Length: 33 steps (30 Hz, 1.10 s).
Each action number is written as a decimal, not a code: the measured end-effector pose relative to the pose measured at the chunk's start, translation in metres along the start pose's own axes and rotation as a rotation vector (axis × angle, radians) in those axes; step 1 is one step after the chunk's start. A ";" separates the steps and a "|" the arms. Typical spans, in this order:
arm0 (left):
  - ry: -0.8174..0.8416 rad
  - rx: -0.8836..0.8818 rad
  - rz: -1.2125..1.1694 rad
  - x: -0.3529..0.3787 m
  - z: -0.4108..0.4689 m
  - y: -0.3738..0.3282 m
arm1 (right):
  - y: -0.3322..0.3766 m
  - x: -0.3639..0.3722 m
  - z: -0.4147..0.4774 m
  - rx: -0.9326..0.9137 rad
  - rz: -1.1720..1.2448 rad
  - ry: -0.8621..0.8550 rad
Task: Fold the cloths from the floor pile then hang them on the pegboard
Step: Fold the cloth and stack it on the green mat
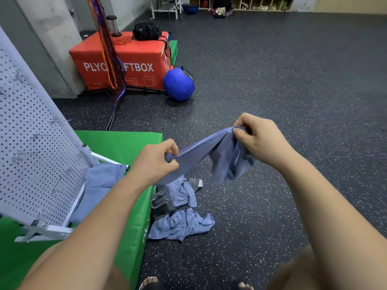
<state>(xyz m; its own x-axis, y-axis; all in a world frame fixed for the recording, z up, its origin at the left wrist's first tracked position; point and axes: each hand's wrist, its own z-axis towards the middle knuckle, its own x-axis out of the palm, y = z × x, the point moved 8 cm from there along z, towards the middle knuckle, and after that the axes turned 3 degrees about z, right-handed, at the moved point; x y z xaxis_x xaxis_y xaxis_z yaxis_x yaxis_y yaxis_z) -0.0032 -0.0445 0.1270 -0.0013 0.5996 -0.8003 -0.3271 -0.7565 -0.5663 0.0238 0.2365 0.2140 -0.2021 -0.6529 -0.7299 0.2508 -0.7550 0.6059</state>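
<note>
A blue cloth (222,155) hangs in the air between my two hands, its top edge stretched taut. My left hand (155,160) pinches one end of that edge and my right hand (257,139) pinches the other, higher and farther right. Below them, a pile of blue and grey cloths (178,208) lies on the dark floor beside the green mat. The white pegboard (35,155) leans at the left, with small metal hooks on it. Another blue cloth (100,183) hangs behind the pegboard's lower edge, over the mat.
A green mat (129,206) carries the pegboard's white frame (41,231). Farther back stand a red plyo box (125,59) with a black bag (146,31) on top, a blue ball (178,83) and hanging ropes (109,49). Speckled rubber floor (293,80) spreads to the right.
</note>
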 end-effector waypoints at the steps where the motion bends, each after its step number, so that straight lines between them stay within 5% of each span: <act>1: 0.001 -0.002 0.014 -0.001 0.001 0.001 | -0.002 0.000 0.001 0.005 -0.014 -0.006; 9: -0.032 -0.103 0.050 -0.027 0.004 0.022 | -0.032 -0.008 0.005 0.111 -0.111 -0.071; 16: -0.093 -0.084 -0.166 -0.038 -0.001 0.017 | -0.043 0.007 0.004 0.170 -0.151 0.026; 33: 0.068 0.058 -0.128 -0.013 -0.006 -0.016 | 0.041 0.102 -0.026 -0.118 0.122 0.335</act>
<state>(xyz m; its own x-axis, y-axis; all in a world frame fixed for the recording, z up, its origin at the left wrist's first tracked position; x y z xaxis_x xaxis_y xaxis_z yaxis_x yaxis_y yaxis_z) 0.0079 -0.0413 0.1454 0.1078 0.6697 -0.7348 -0.3749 -0.6572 -0.6539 0.0380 0.1410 0.1563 0.1523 -0.6666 -0.7297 0.3649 -0.6482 0.6683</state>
